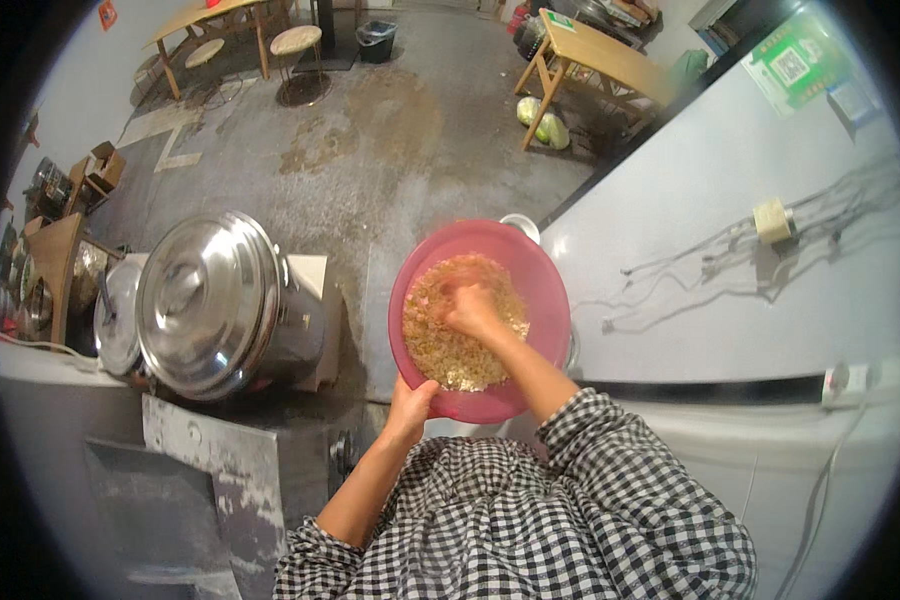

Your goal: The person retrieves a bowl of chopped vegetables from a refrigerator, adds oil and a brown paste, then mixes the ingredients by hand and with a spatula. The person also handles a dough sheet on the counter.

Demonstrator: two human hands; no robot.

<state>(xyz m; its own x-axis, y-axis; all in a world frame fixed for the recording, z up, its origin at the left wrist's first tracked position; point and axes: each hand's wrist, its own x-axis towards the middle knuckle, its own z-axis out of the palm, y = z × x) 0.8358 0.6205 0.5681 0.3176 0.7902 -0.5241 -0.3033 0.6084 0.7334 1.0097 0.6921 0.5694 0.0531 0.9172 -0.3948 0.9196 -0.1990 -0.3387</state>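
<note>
at frame centre, the left hand (410, 400) gripped the pink bowl (545, 290) rim; the right hand (470, 310), fingers curled, dug into the chopped filling (440, 350).

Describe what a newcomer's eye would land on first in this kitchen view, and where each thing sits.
The pink bowl at the centre draws the eye first, heaped with pale chopped mixture. The right hand is sunk in the mixture while the left hand grips the bowl's near rim. To the left stands a large steel pot with a shiny lid.
</note>
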